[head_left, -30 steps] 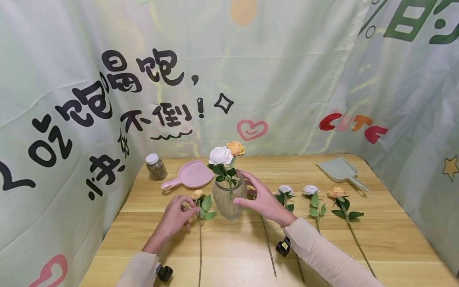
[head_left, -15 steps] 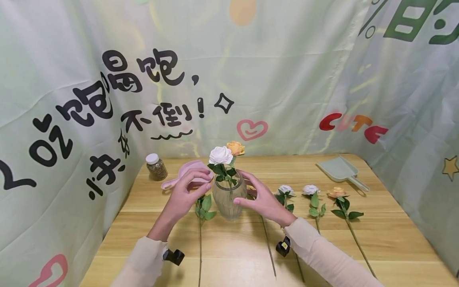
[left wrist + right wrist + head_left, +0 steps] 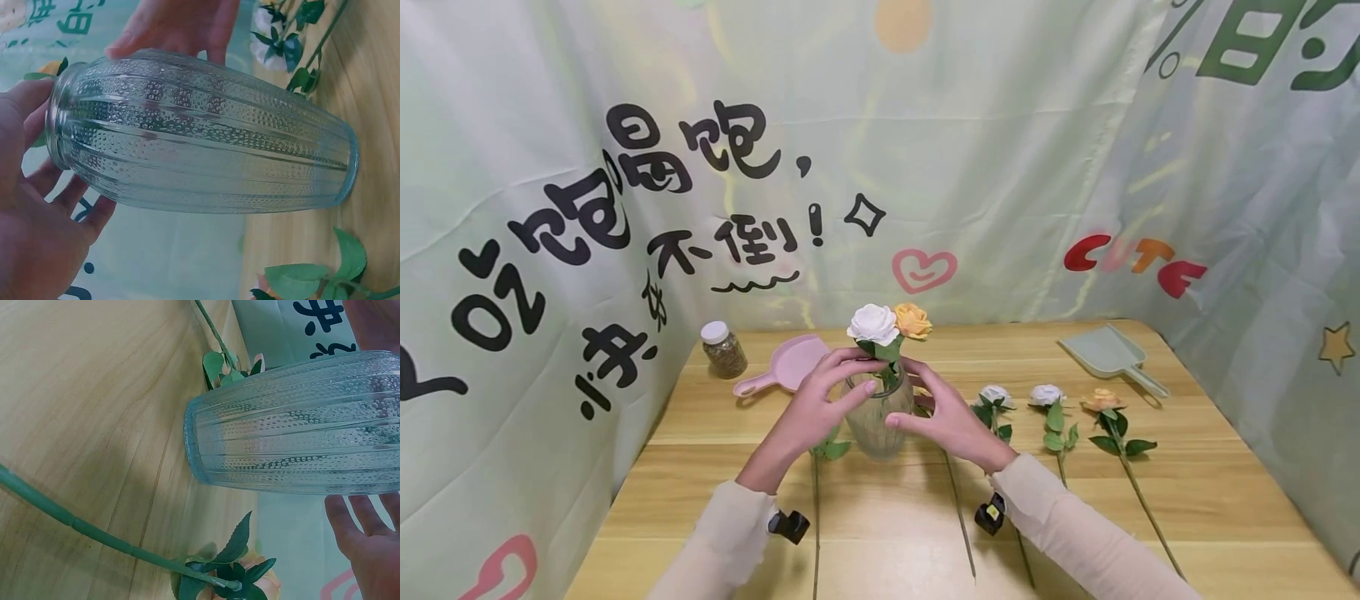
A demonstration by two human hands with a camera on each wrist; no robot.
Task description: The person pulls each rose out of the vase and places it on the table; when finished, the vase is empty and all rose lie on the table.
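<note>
One glass vase [image 3: 877,435], upright on the desk [image 3: 887,525] as I see it; contents, one white rose [image 3: 873,323] and one orange rose [image 3: 913,321]. Right hand [image 3: 951,421]: fingers curved round the vase's side, holding it. Left hand [image 3: 820,407]: fingers bent about the vase's top; gripping or not, I cannot tell. Beyond: one pink dustpan [image 3: 796,363], one lidded jar [image 3: 725,353].

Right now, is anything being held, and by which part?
The right hand holds the vase by its upper side. The left hand is at the rim; I cannot tell whether it grips anything.
</note>
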